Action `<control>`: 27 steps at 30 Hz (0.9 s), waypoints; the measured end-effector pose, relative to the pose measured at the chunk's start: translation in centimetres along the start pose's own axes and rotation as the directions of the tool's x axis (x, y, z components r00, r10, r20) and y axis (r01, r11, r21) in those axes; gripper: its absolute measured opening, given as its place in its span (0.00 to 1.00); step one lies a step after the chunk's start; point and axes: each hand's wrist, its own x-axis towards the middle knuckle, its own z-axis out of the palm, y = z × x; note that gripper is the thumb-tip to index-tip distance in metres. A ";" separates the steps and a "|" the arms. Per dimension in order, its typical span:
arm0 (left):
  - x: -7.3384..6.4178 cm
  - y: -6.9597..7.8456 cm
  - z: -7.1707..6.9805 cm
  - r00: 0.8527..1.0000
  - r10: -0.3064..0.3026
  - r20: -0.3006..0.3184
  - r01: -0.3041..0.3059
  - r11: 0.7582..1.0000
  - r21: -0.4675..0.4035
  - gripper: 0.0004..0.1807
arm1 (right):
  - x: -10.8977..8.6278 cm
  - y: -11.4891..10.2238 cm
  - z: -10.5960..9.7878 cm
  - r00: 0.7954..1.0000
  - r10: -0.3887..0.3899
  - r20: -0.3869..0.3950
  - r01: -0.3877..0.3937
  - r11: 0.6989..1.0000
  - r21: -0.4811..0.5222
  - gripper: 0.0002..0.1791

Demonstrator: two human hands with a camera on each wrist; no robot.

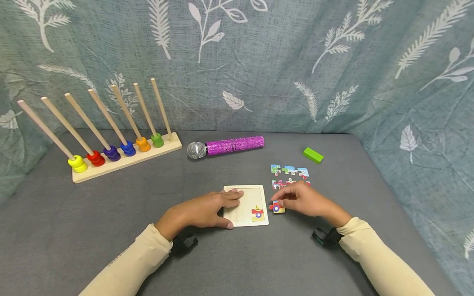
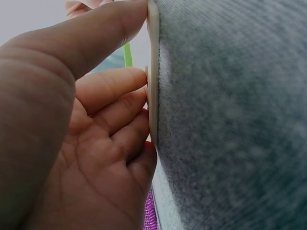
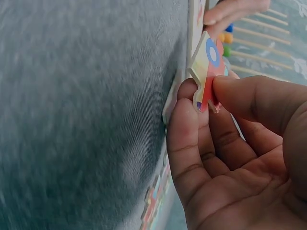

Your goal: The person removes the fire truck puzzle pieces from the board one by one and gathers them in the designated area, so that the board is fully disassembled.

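Observation:
My left hand [image 1: 207, 209] rests on a square wooden puzzle tray [image 1: 242, 213], with its fingertips on the upper left part and the thumb at the near edge. In the left wrist view the thumb [image 2: 96, 36] and fingers touch the tray, seen edge-on. A single jigsaw piece [image 1: 257, 214] with a yellow, red and blue print sits in the tray's near right corner. Just right of the tray, my right hand [image 1: 305, 200] pinches another puzzle piece [image 3: 206, 72], red and yellow with a blue ring, between thumb and fingers. The right wrist view shows it tilted.
Two rows of loose puzzle pieces [image 1: 290, 169] lie beyond my right hand, partly hidden by it. Behind them is a green block [image 1: 313, 155]. A purple glittery microphone [image 1: 235, 145] lies at the back; a wooden peg stand [image 1: 122, 162] with colored rings stands at left.

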 end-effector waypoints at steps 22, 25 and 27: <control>0.1 0.0 0.0 1.000 0.005 0.004 -0.005 1.000 -0.015 0.35 | -1.1 1.2 -2.9 0.998 0.057 -0.039 -0.058 0.998 -0.037 0.10; 0.1 -0.1 0.0 1.000 0.013 0.002 -0.013 1.000 -0.008 0.35 | -1.1 1.4 -3.0 0.997 0.056 -0.046 -0.058 0.997 -0.045 0.10; 0.1 -0.1 0.0 1.000 0.009 0.003 -0.009 1.000 -0.012 0.35 | -1.0 1.5 -3.0 0.997 0.054 -0.049 -0.057 0.997 -0.056 0.10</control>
